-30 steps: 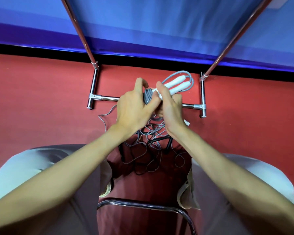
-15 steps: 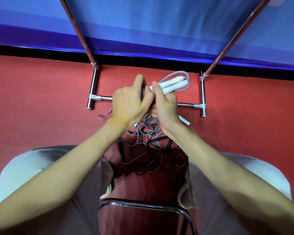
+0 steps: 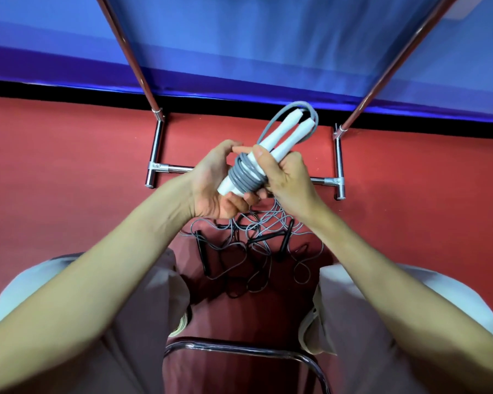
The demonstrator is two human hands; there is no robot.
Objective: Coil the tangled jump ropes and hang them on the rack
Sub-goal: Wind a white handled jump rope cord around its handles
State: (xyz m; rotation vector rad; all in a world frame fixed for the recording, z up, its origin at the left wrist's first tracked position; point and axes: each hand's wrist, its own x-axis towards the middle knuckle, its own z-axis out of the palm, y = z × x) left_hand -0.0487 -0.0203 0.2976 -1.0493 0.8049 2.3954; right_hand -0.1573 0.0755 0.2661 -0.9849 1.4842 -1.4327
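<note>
The right hand (image 3: 288,180) grips the white handles (image 3: 279,135) of 1 jump rope, with the thumb pressed on top and the fingers curled around them from the far side. The grey cord (image 3: 244,176) is wound in several tight turns around the lower part of the 2 handles, and a loop of it passes over their upper ends. The left hand (image 3: 214,189) cups the bundle from below, the fingers curled near the wound cord; I cannot tell if it pinches the loose end or only supports the bundle. The bundle is held in the air, in front of the lower bar of the metal rack (image 3: 157,155), not touching it. Under the hands, on the red floor (image 3: 54,180) between the person's knees, lies the tangled pile (image 3: 251,245) of other ropes with black handles, still not sorted. In my judgement the step in hand is finishing the coil of this first rope. The next move probably needs the end of the cord to be tucked firmly, so the turns do not slip, and then the bundle must be lifted to a bar of the rack, which is high above this view.
</note>
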